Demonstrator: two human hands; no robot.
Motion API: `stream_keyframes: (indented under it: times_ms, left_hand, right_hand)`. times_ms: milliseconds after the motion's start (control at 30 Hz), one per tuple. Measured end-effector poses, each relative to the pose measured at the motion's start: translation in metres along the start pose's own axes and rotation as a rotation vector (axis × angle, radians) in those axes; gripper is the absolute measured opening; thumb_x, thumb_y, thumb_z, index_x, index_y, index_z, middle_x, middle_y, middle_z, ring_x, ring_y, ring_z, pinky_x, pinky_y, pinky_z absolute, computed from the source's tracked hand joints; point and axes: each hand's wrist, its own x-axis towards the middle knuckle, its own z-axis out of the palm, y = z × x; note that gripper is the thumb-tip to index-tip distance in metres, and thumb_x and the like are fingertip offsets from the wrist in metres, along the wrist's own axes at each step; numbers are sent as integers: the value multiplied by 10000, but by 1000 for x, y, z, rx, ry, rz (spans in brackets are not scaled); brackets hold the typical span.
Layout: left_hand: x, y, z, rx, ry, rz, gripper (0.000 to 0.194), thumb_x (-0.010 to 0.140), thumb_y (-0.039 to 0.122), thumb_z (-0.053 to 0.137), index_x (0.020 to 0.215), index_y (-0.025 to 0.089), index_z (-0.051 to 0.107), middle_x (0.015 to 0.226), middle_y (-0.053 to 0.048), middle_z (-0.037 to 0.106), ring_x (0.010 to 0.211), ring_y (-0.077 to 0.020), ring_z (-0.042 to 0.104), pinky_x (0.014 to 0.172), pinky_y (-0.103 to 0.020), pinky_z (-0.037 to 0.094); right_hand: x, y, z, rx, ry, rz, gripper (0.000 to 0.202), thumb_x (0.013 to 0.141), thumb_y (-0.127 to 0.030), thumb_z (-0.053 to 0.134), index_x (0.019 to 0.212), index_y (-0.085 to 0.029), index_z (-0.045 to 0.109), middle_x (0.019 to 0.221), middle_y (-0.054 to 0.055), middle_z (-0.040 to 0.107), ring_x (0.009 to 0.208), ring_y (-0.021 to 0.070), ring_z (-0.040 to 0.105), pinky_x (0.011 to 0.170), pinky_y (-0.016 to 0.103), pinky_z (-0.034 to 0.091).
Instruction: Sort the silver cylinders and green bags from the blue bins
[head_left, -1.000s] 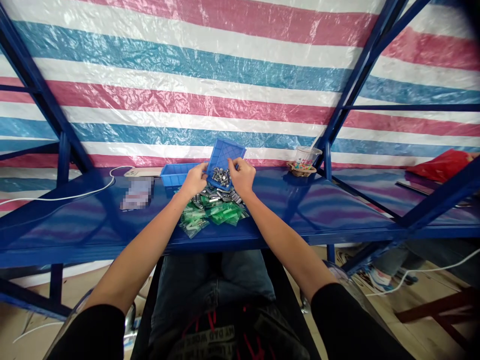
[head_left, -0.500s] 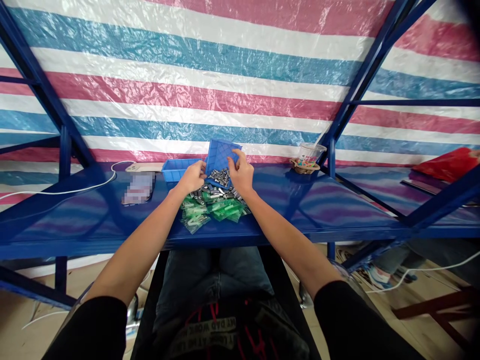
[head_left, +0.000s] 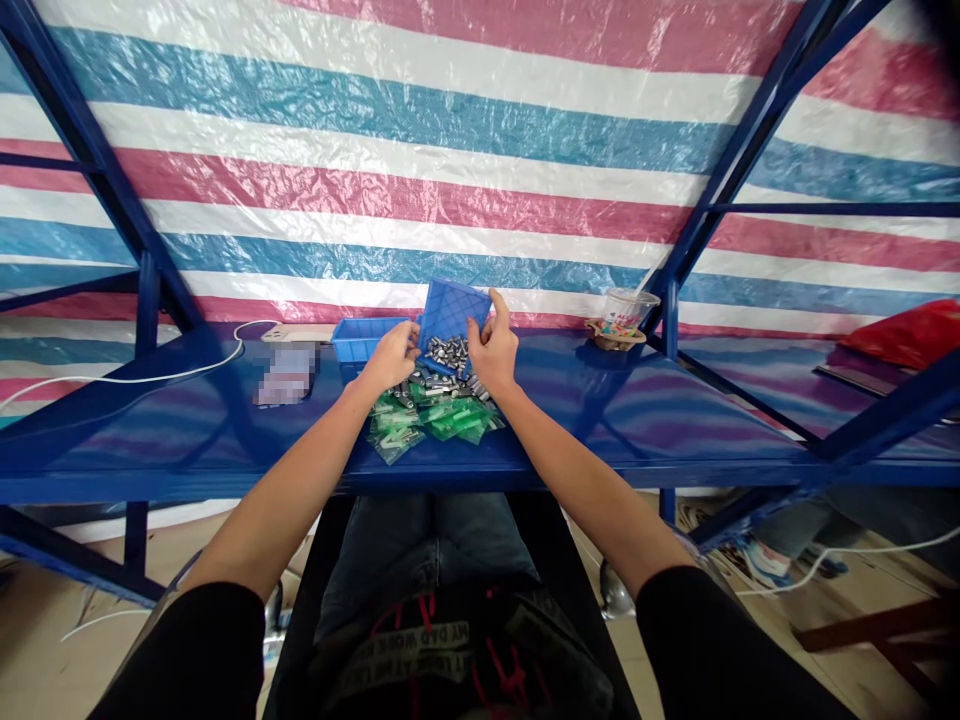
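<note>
A blue plastic bin (head_left: 454, 308) is tipped toward me above the table, with small metal cylindrical parts (head_left: 448, 352) gathered at its low front edge. My left hand (head_left: 393, 358) has its fingers curled at the bin's left rim. The bin's right side is in my right hand (head_left: 493, 350), thumb inside and index finger along the upper edge. Just below lies a pile of similar metal pieces, partly hidden by my hands. Clear and green plastic packets (head_left: 453, 418) spread in front of it.
A second blue bin (head_left: 360, 338) stands left of my left hand. Farther left are a phone (head_left: 288, 374), a pale flat object (head_left: 300, 333) and a white cable (head_left: 187, 372). A plastic cup (head_left: 624, 312) sits at right by a blue frame post (head_left: 670, 305). Striped sheeting hangs behind.
My right hand has shifted outward along the bin, its thumb now nearer the right edge. My left hand keeps its place at the left rim. The whole view has shifted slightly.
</note>
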Motion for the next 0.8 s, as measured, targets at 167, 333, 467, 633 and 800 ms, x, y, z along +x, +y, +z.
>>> stream_keyframes:
  times_ms: [167, 333, 467, 633, 800]
  left_hand:
    - [1, 0, -4, -42, -1, -9, 259, 703, 115, 518, 955, 170, 499, 936, -62, 595, 787, -192, 611, 714, -317, 502]
    - [3, 2, -13, -68, -42, -19, 202, 651, 147, 587, 820, 185, 483, 784, -25, 594, 705, -192, 617, 659, -303, 499]
    - [2, 3, -15, -66, -69, -23, 198, 637, 157, 597, 777, 198, 463, 733, -12, 586, 685, -196, 612, 631, -301, 488]
    - [1, 4, -14, -63, -80, -28, 196, 642, 155, 593, 769, 202, 451, 720, -10, 580, 685, -197, 608, 631, -302, 477]
    - [2, 3, -14, -65, -73, -27, 200, 647, 146, 591, 789, 200, 460, 732, -12, 581, 697, -195, 606, 640, -301, 476]
  right_hand:
    - [0, 1, 2, 60, 29, -35, 480, 889, -304, 467, 1343, -201, 353, 565, -78, 385, 479, 112, 379, 551, 247, 361]
    - [1, 1, 2, 44, 27, -47, 504, 893, -276, 454, 1372, -177, 333, 580, -67, 380, 500, 121, 405, 559, 257, 373]
    - [1, 1, 2, 24, 22, -67, 485, 891, -267, 449, 1360, -184, 357, 613, -48, 423, 544, 132, 441, 586, 266, 397]
    - [1, 2, 3, 23, 19, -69, 462, 894, -271, 445, 1341, -176, 374, 632, -38, 445, 567, 135, 459, 606, 274, 416]
    - [2, 2, 2, 20, 20, -59, 443, 895, -278, 437, 1324, -186, 375, 641, -39, 443, 563, 135, 456, 606, 281, 415]
